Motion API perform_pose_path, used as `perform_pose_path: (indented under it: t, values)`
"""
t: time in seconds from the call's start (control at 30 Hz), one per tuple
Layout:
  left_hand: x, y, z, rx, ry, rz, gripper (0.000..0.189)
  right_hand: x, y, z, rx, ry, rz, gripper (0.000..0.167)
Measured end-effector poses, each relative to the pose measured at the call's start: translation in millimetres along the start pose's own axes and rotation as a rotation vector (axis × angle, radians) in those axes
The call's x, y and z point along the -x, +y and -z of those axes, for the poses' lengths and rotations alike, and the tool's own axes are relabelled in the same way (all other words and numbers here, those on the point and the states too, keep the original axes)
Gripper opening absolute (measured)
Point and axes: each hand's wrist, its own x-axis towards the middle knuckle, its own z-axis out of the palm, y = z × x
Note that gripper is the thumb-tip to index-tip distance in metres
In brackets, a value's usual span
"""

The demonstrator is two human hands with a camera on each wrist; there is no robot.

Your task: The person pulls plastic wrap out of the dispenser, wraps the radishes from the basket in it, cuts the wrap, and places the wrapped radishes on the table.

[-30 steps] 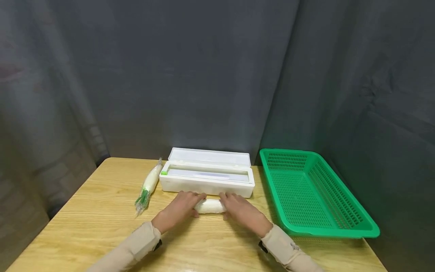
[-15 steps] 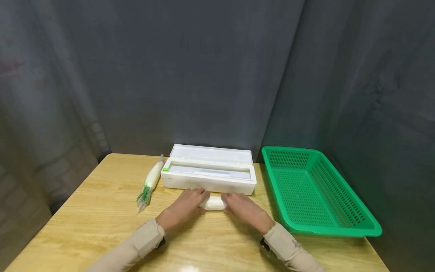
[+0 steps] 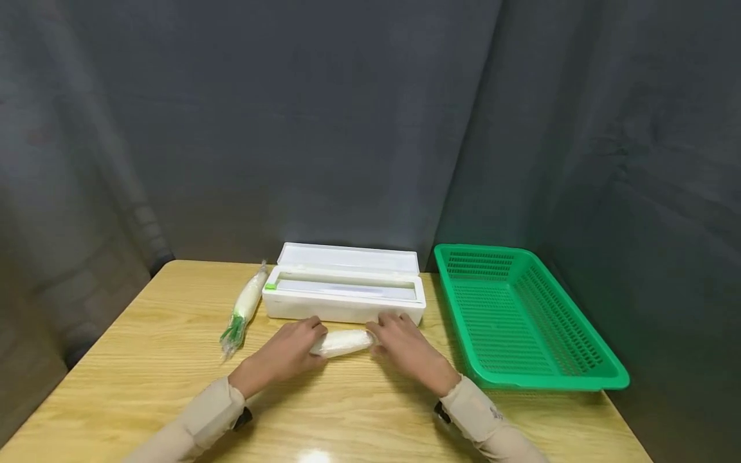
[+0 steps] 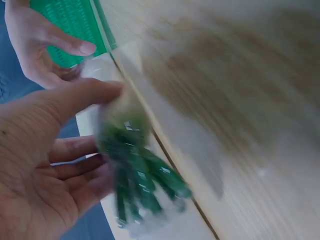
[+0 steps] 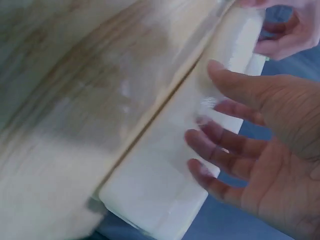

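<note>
A white radish (image 3: 343,343) wrapped in clear film lies on the table, its right end slightly farther back. My left hand (image 3: 286,350) holds its left end; in the left wrist view the thumb lies on top and the fingers curl beneath, beside green stems (image 4: 145,175) under shiny film. Around the other end is my right hand (image 3: 408,347), its thumb on the radish (image 5: 232,45) and its fingers loosely curled and spread below, with film glinting by the fingertips. Just behind stands a long white film dispenser (image 3: 341,310), lid up.
Another film-wrapped radish (image 3: 249,299) with green stems lies left of the dispenser. A green basket (image 3: 475,360) stands at the right, over the table's edge. A grey curtain (image 3: 324,128) hangs behind the wooden table (image 3: 347,411).
The radish has gone from level to slanted, left end nearer me. My hands have moved slightly apart, showing more of it between them. The head view has shifted a little.
</note>
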Motion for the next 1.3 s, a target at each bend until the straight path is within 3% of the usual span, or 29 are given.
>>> perform_pose_path:
  t: [0.17,0.37,0.53,0.73,1.03,1.3]
  values:
    - [12.9,-7.5,12.2,0.022,0.099,-0.02,0.037,-3.9,1.2,6.0,0.127,0.139,0.007,0.042]
    - [18.3,-22.6,38.6,0.029,0.226,0.041,0.04,-9.2,7.2,8.2,0.091,0.214,-0.109,0.046]
    - [25.2,-41.7,64.4,0.043,0.292,0.153,0.04,-9.6,12.4,5.9,0.105,0.279,-0.184,0.036]
    - [35.0,-66.0,88.1,0.054,0.32,0.313,0.041,-10.6,17.9,4.8,0.11,0.314,-0.25,0.024]
    - [48.4,-94.0,83.9,0.053,0.33,0.493,0.031,-7.7,22.4,5.2,0.073,0.288,-0.317,0.017]
    - [59.7,-119.5,70.4,0.102,0.245,0.646,0.036,-4.4,26.4,0.6,0.042,0.276,-0.362,0.015]
